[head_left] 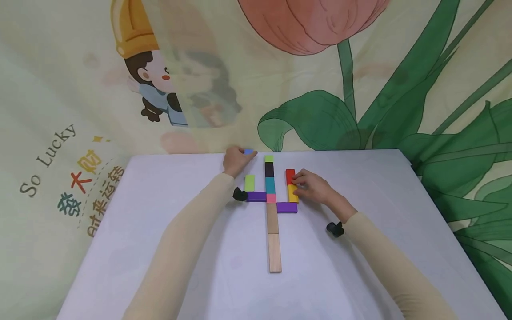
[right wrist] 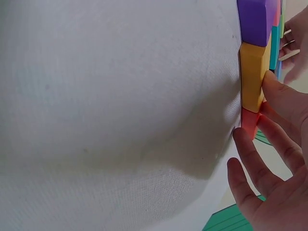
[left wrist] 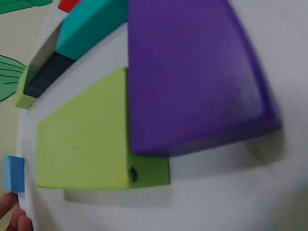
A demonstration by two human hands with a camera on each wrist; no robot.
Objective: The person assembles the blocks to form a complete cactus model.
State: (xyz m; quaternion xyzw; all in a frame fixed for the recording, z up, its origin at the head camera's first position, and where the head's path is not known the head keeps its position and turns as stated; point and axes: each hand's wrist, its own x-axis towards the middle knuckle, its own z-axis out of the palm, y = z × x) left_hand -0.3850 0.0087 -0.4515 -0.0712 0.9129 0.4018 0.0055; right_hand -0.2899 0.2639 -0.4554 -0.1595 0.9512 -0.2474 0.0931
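At the far table edge, my left hand (head_left: 236, 161) pinches a small blue block (head_left: 248, 151); in the left wrist view the fingertips touch that block (left wrist: 13, 174). My right hand (head_left: 314, 186) touches a red block (head_left: 290, 174) and a yellow block (head_left: 292, 195) from the right, thumb by the yellow one. These two stand end to end above a purple block (head_left: 287, 207). A central column runs from a green block (head_left: 269, 158) through black, teal and pink blocks to two wooden ones (head_left: 274, 253). Left of it, a light green block (head_left: 250, 182) meets another purple block (head_left: 256, 197).
The blocks lie on a white-covered table (head_left: 320, 275). Behind it hangs a printed cloth (head_left: 216, 26) with a cartoon figure, leaves and a large flower. Small black wrist devices (head_left: 335, 229) sit below each forearm.
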